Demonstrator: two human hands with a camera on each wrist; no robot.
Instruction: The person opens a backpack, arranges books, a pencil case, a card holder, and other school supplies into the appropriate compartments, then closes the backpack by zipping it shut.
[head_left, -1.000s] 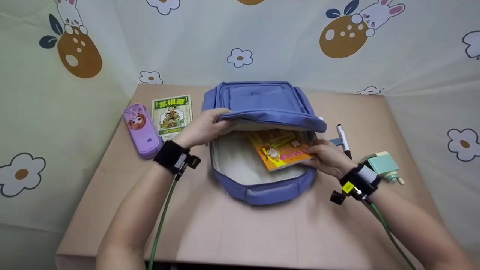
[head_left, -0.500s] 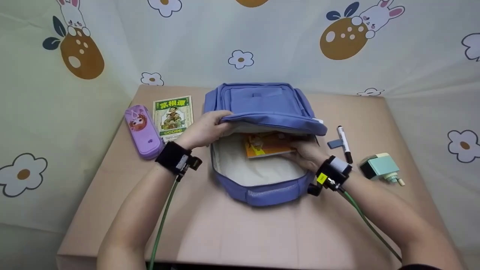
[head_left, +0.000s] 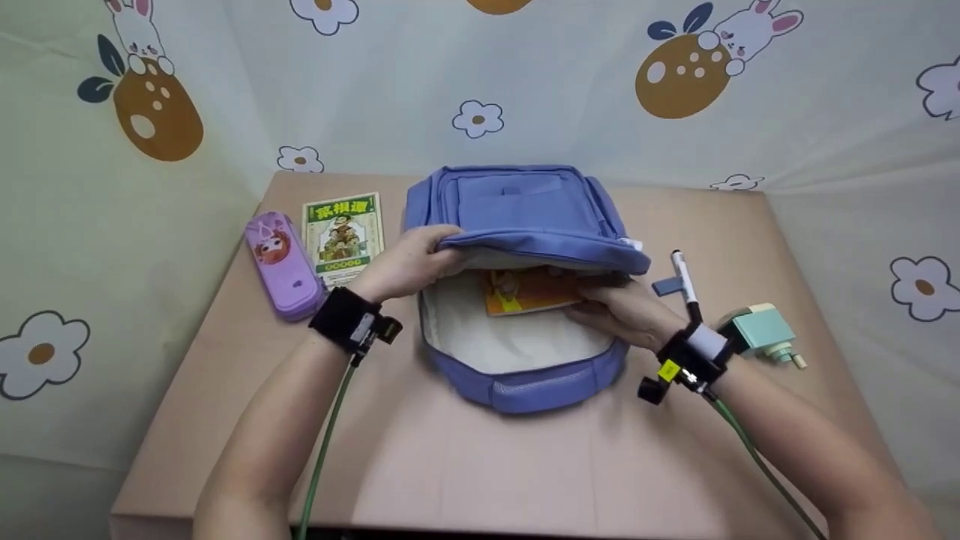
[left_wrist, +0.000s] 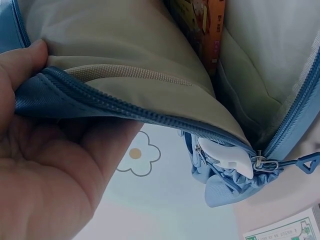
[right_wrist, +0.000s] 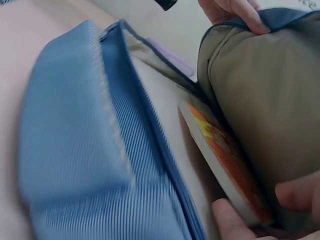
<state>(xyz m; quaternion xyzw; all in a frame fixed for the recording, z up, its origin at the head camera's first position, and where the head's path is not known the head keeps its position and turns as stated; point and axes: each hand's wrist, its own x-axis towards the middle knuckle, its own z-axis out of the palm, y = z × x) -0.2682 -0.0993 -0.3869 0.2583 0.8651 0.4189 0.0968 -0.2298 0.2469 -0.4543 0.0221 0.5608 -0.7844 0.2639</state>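
Tan tbl (head_left: 465, 472), floral bkgd (head_left: 390, 90); L fingers (left_wrist: 107, 145) clamped on bag (head_left: 517, 199), R fingers (right_wrist: 231, 223) apart @ book (head_left: 532, 294).

Green book (head_left: 343, 236) just left of left hand (head_left: 409, 262): "菜根谭". Yellow tag (head_left: 669, 370) behind right hand (head_left: 630, 309): unreadable.

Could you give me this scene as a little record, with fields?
Bag: open blue backpack on table
Left hand: holds the flap up
Right hand: at one end of the orange book; grip unclear
Inside bag: that book, partly hidden beneath the flap
Left of bag: purple case, green-bordered book
Right of bag: marker, blue-grey strip, mint-green gadget
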